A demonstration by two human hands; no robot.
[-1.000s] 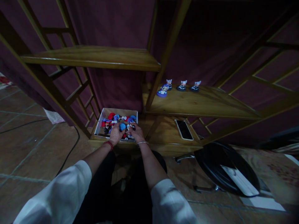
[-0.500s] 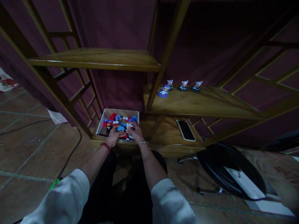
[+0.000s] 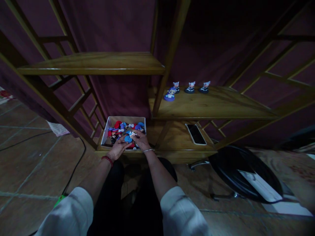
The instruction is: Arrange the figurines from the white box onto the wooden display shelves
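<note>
A shallow cardboard box [image 3: 105, 134] full of small red, blue and purple figurines sits on the low wooden shelf. Over its front part, my left hand [image 3: 119, 147] has its fingers closed on a figurine with a round blue base [image 3: 128, 139]. My right hand [image 3: 140, 140] pinches the white and blue upper part of what looks like the same figurine. The fingers partly cover it. On the higher shelf at the right stand a purple-haired figurine [image 3: 170, 94] on a purple base and several white-haired figurines [image 3: 190, 87] on dark bases.
A phone [image 3: 196, 134] lies on the low shelf [image 3: 169, 144] right of the box. Wooden posts and lattice frame the shelves. A black stool [image 3: 246, 173] stands at the right, with a white object on its seat. A black cable [image 3: 75, 165] runs over the tiled floor at the left.
My hands have shifted slightly, and the white and blue upper part now shows close to the blue base between them. The camera view has moved a little.
</note>
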